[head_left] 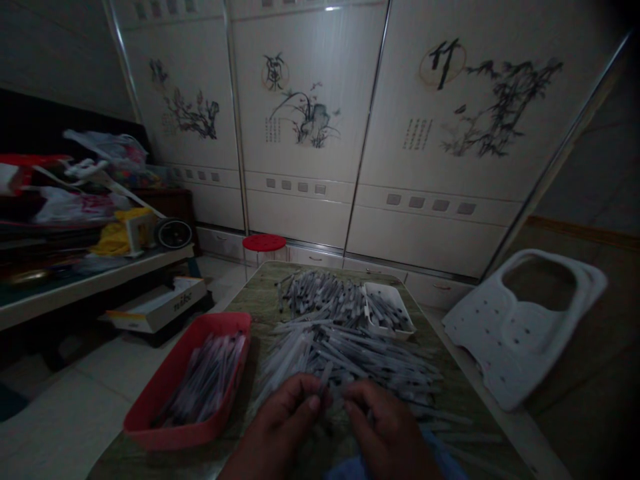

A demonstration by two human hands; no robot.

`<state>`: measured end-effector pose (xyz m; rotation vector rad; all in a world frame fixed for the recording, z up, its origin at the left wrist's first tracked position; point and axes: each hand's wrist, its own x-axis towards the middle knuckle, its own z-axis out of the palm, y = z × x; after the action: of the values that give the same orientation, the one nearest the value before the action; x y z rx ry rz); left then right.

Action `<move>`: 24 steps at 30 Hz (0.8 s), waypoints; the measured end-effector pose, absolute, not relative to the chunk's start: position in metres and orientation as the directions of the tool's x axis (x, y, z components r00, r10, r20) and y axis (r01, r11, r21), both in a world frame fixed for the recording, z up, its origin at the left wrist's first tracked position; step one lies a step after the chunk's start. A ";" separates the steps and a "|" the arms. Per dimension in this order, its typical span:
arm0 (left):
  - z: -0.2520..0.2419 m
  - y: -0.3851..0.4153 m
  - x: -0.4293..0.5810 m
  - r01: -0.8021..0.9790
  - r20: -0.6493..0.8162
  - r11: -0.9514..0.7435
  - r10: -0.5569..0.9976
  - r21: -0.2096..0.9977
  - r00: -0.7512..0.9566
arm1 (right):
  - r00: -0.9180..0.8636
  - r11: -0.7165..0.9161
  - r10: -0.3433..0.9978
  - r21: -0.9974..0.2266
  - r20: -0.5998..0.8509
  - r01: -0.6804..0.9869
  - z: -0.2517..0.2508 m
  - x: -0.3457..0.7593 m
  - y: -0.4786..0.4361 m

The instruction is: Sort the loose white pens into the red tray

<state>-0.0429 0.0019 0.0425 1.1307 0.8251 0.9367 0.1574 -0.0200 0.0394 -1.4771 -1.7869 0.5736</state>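
Observation:
My left hand (pixel 285 417) pinches a short, slim, translucent plastic piece (pixel 326 375), which points up between thumb and forefinger. Close beside it, my right hand (pixel 383 423) is also closed, thumb against forefinger. What it grips is too dark and blurred to make out. Just beyond both hands spreads a heap of long translucent plastic tubes (pixel 360 350), resembling pen barrels. Farther back lies a pile of shorter greyish pieces with dark ends (pixel 320 293). A white tray (pixel 411 328) at the back right holds more dark-ended pieces. On the left, a red basin (pixel 175 437) contains many tubes.
The work sits on a greenish low table (pixel 273 270). Behind it stand a red stool (pixel 264 242) and a patterned sliding wardrobe (pixel 310 213). A white plastic chair (pixel 525 333) leans at right. At left are a cluttered bench (pixel 100 277) and a box (pixel 160 307).

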 end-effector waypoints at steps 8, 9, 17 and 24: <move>0.038 0.006 -0.046 -0.306 -0.144 0.223 0.955 0.926 0.259 | -0.165 0.152 0.986 -0.377 -0.002 0.914 0.022 0.138 -0.020; 0.036 0.006 -0.046 -0.304 -0.138 0.215 0.957 0.928 0.255 | -0.161 0.146 0.987 -0.366 -0.011 0.919 0.022 0.135 -0.019; 0.034 0.009 -0.048 -0.278 -0.109 0.199 0.945 0.940 0.309 | -0.192 0.174 0.981 -0.360 -0.014 0.917 0.016 0.131 -0.016; 0.033 0.006 -0.043 -0.326 -0.092 0.206 0.939 0.923 0.332 | -0.146 0.194 0.981 -0.673 0.128 0.714 0.024 0.149 -0.012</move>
<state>-0.0426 0.0065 0.0326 0.9690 0.7904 1.0223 0.1490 -0.0119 0.0238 -1.5780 -1.9252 0.6331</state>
